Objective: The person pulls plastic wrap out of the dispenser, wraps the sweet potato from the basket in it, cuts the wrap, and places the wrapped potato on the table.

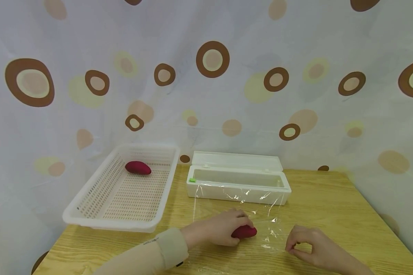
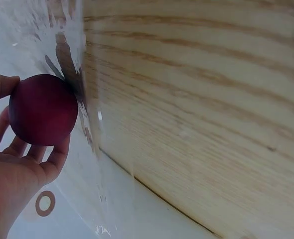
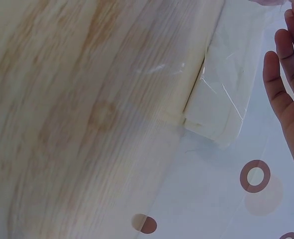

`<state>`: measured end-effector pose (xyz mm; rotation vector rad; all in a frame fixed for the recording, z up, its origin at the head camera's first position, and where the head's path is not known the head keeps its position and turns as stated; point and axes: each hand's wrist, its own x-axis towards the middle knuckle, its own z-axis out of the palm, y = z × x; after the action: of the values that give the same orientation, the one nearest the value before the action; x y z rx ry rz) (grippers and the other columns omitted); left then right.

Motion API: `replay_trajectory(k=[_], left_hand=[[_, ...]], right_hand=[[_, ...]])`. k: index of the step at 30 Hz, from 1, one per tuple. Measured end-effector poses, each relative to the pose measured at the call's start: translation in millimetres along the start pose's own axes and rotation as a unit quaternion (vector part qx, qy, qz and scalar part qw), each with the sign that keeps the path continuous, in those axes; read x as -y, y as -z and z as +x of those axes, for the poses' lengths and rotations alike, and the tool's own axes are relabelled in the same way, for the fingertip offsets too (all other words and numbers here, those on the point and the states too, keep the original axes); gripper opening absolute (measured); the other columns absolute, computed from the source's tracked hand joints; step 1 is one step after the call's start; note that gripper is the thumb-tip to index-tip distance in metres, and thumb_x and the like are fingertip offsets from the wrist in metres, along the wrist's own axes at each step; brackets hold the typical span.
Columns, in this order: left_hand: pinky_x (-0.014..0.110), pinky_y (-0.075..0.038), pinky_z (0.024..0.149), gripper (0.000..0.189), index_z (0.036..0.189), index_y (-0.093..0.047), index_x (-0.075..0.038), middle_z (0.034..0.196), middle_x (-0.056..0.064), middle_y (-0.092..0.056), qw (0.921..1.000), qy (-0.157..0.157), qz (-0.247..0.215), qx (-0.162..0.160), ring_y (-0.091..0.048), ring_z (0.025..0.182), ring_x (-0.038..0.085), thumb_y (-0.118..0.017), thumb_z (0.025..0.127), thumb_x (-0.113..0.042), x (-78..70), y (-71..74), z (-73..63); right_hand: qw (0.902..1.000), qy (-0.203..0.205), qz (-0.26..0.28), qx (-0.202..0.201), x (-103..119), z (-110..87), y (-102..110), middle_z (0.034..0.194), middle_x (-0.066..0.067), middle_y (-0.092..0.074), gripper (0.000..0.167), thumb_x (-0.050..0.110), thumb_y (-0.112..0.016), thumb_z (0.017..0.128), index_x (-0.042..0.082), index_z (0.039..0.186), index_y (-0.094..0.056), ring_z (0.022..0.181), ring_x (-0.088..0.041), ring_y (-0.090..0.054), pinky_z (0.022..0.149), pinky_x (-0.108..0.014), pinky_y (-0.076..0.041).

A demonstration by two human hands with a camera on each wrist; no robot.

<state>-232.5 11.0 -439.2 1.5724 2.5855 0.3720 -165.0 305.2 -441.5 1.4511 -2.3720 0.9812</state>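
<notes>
Wide clear cling film [image 1: 269,229] runs from the front of a long white dispenser box [image 1: 239,194] down over the wooden table. My left hand [image 1: 225,228] grips a dark red sweet potato [image 1: 244,232] over the film; the left wrist view shows the fingers and thumb around the sweet potato [image 2: 43,109]. My right hand [image 1: 311,246] is beside the film's right edge, thumb and forefinger tips close together. In the right wrist view, the other fingers [image 3: 272,74] are loosely bent. I cannot tell whether the right fingertips pinch the film.
A white perforated basket [image 1: 160,214] stands on the left of the table, with another dark red sweet potato [image 1: 138,167] inside it at the back. The box's lid [image 1: 237,160] is raised behind it. A green tab [image 1: 192,180] marks its left end. A dotted curtain [image 1: 247,126] hangs behind.
</notes>
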Motion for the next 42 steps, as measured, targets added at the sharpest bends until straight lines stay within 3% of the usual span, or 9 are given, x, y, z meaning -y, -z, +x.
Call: replay_trajectory(k=[10,16,24,34,42], left_hand=[[0.014,-0.041,0.086,0.052,0.128,-0.052,-0.023,0.13,-0.003,-0.05,0.9996,-0.022,0.007,0.018,-0.049,0.107,0.005,-0.07,0.08,-0.021,-3.6,1.2,2.3],[0.013,-0.039,0.086,0.051,0.127,-0.053,-0.023,0.127,-0.002,-0.051,0.9988,-0.039,0.009,0.027,-0.049,0.107,0.004,-0.07,0.08,-0.022,-8.2,0.7,1.8],[0.009,-0.037,0.082,0.049,0.127,-0.053,-0.023,0.126,-0.005,-0.051,0.998,-0.045,-0.002,0.043,-0.047,0.104,0.0,-0.069,0.082,-0.024,-8.4,-4.2,2.0],[0.009,-0.037,0.083,0.048,0.128,-0.053,-0.022,0.126,-0.005,-0.051,0.9978,-0.048,0.003,0.046,-0.047,0.104,0.001,-0.068,0.083,-0.026,-7.8,-6.2,3.3],[0.015,-0.04,0.088,0.051,0.131,-0.051,-0.023,0.131,-0.003,-0.05,0.9986,-0.037,-0.009,0.037,-0.047,0.113,0.005,-0.068,0.084,-0.03,-7.1,0.0,-7.9]], right_hand=[[1.0,-0.004,0.003,0.001,2,0.2,0,0.086,0.009,-0.063,0.038,-0.009,-0.075,0.071,0.022,0.09,-0.063,0.079,-0.001,-0.058,0.068,-0.016,-0.047],[0.9997,0.022,0.009,-0.002,1,0.8,1,0.086,0.007,-0.063,0.034,-0.007,-0.073,0.074,0.02,0.092,-0.063,0.08,-0.001,-0.057,0.068,-0.016,-0.046],[0.9999,0.002,0.01,0.003,1,-0.2,0,0.085,0.007,-0.063,0.038,-0.01,-0.074,0.071,0.02,0.091,-0.064,0.079,-0.001,-0.058,0.068,-0.016,-0.046],[0.9999,0.011,0.003,-0.001,-1,-1.2,0,0.086,0.007,-0.063,0.035,-0.007,-0.074,0.073,0.021,0.091,-0.063,0.08,-0.001,-0.058,0.068,-0.016,-0.046],[1.0,0.008,-0.001,-0.001,-2,-2.3,-1,0.085,0.007,-0.063,0.04,-0.011,-0.075,0.069,0.021,0.09,-0.063,0.078,-0.002,-0.058,0.067,-0.016,-0.046]])
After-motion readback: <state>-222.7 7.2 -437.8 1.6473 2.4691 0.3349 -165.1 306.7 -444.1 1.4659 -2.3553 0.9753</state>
